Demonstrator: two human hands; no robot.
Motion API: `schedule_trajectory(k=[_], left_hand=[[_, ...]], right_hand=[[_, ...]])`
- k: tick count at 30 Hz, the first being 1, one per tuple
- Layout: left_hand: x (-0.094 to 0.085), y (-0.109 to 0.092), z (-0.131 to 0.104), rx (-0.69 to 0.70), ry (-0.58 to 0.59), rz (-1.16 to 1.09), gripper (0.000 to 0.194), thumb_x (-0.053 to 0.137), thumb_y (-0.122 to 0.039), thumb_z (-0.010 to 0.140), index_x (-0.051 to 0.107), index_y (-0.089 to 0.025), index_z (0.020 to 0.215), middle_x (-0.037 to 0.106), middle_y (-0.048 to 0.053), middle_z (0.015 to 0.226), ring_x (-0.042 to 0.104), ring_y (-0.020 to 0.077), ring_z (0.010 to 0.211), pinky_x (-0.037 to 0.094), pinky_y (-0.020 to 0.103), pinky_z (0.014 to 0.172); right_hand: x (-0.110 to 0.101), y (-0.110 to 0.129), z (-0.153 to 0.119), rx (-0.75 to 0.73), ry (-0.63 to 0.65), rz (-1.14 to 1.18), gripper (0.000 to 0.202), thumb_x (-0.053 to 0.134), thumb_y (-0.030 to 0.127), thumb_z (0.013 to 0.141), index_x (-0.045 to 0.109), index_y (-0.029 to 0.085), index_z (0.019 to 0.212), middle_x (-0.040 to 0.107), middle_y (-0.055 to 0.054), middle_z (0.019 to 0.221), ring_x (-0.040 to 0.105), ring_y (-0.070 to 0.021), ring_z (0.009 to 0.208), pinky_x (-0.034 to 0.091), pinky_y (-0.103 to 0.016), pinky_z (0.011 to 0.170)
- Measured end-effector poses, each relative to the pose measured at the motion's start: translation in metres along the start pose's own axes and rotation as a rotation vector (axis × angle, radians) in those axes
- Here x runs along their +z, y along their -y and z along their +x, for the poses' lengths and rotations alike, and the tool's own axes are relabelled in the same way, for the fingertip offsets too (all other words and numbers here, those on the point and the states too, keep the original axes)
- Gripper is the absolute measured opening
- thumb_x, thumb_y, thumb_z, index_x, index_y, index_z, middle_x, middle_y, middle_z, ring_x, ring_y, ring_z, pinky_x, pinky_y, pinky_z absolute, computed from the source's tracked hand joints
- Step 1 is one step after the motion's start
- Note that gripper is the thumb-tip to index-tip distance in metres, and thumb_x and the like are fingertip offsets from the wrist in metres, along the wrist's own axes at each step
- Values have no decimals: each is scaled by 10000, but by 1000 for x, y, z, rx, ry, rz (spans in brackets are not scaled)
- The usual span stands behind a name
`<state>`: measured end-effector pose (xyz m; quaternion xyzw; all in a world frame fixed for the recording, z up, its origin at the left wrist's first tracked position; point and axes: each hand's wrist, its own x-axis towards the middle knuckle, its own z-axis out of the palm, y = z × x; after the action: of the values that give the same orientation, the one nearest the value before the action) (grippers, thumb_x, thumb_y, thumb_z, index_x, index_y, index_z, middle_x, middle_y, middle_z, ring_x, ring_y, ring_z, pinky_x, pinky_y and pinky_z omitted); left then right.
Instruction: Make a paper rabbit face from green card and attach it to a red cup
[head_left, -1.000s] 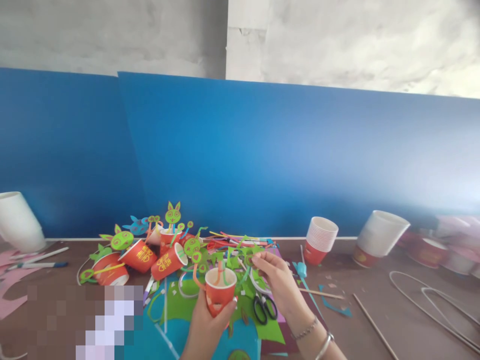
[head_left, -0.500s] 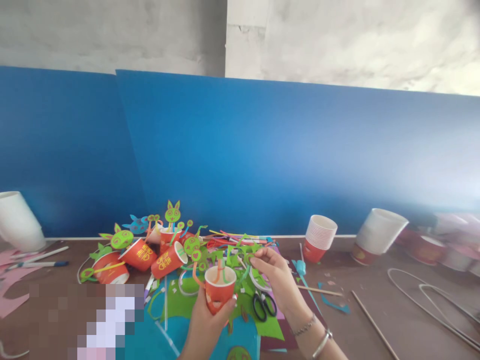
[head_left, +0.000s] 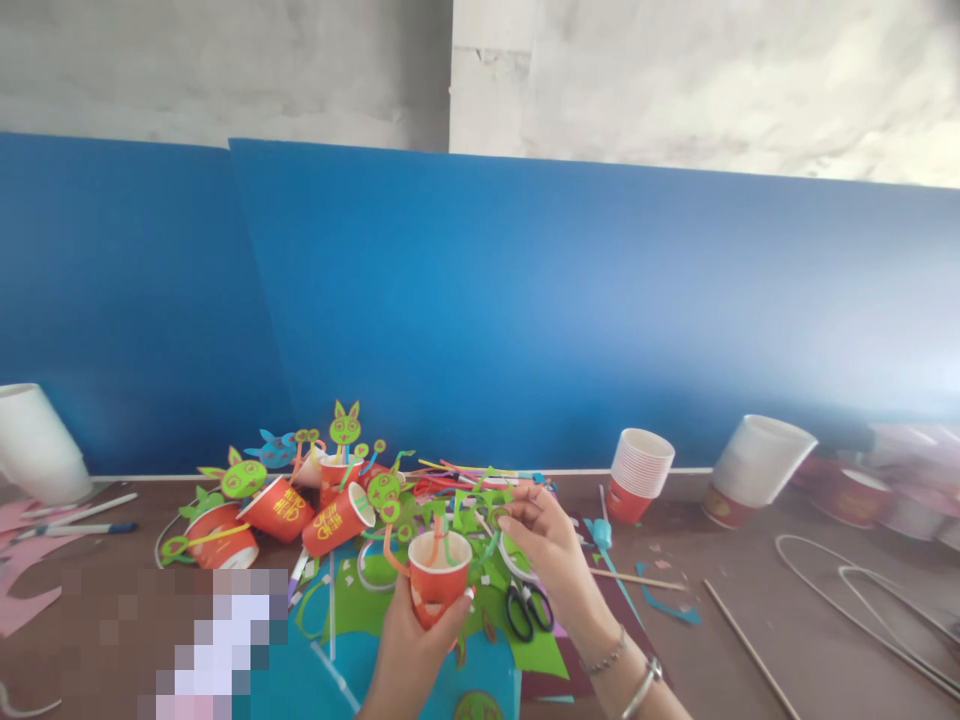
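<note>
My left hand (head_left: 420,630) is wrapped round a red paper cup (head_left: 435,590) with a white rim, held upright. Two straws, one orange and one green, rise from inside it. Out of the cup's left side comes a bent orange straw (head_left: 390,550) tipped with a round green paper piece. On the right side a green straw (head_left: 491,548) reaches up toward my right hand (head_left: 546,535). That hand's thumb and forefinger pinch a small round green paper piece (head_left: 500,516) at the straw's end, partly covered by the fingers.
Finished cups with green animal faces (head_left: 345,425) crowd the left back. Black-handled scissors (head_left: 529,610) lie on green paper scraps (head_left: 540,655) close to my right wrist. A cup stack (head_left: 641,465), wooden sticks (head_left: 750,650) and wire loops (head_left: 862,600) are on the right. A blue panel stands behind.
My right hand has shifted very slightly, its fingers still at the green paper piece. The cup and my left hand hold nearly the same place.
</note>
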<state>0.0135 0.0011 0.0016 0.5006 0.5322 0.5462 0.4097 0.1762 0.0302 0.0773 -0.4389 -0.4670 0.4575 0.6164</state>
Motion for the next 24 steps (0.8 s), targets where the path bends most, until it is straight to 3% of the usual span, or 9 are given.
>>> schedule_trajectory(k=[5,10,17,24], left_hand=[[0,-3,0,-7,6,9,503,699,-412,632,566,-117,1017,724,129,883,677,263,768,545,324,691],[0,-2,-1,-1,7,21,520,715,-408,620,573,-123,1030,720,125,917,674,266,804,534,323,722],[1,-3,-3,-5,0,12,519,732,-388,597,571,-127,1016,723,123,916,676,273,805,534,335,726],[1,3,-1,0,9,23,540,718,-418,606,564,-122,1031,723,110,895,677,258,779,535,316,711]], right_hand=[[0,1,1,58,29,-111,387,744,400,671,625,160,951,672,-61,864,596,-187,805,443,-265,675],[0,0,-1,142,55,-165,329,723,453,666,648,133,659,576,8,579,466,-110,539,321,-236,512],[1,-2,-2,65,-1,-164,342,729,447,639,641,122,579,465,37,471,337,-77,462,227,-229,451],[2,-4,-1,50,12,-212,373,709,497,657,717,126,685,613,-22,587,485,-138,555,348,-242,493]])
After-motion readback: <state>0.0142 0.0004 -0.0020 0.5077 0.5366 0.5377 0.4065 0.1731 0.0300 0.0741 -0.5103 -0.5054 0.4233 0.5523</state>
